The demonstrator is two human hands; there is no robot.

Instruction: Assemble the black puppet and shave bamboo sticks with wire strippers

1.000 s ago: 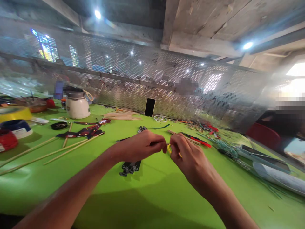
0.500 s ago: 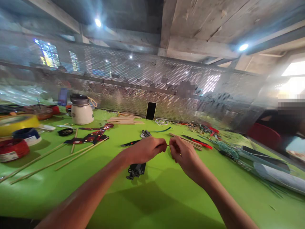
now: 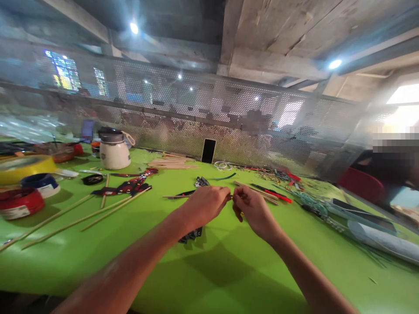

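My left hand is closed above the middle of the green table, its fingertips pinched toward the right. A thin wooden stick sticks out to the left of it, and a small bit shows between the two hands. My right hand is also closed, fingertips almost meeting the left ones; what it pinches is too small to make out, though a tiny gold spot shows under its fingers. Below my left hand lies a dark grey and black piece, partly hidden. Another grey piece lies just beyond.
Left: a dark red decorated piece with long sticks, tape rolls and a white jar. Behind: wooden sticks, a phone and a perforated screen. Right: a red-and-black pen, green strands and a person.
My hands stay close together. My left hand has turned slightly and covers more of the dark piece below; the stick now reaches further out to the left. The right fingers have loosened a little.
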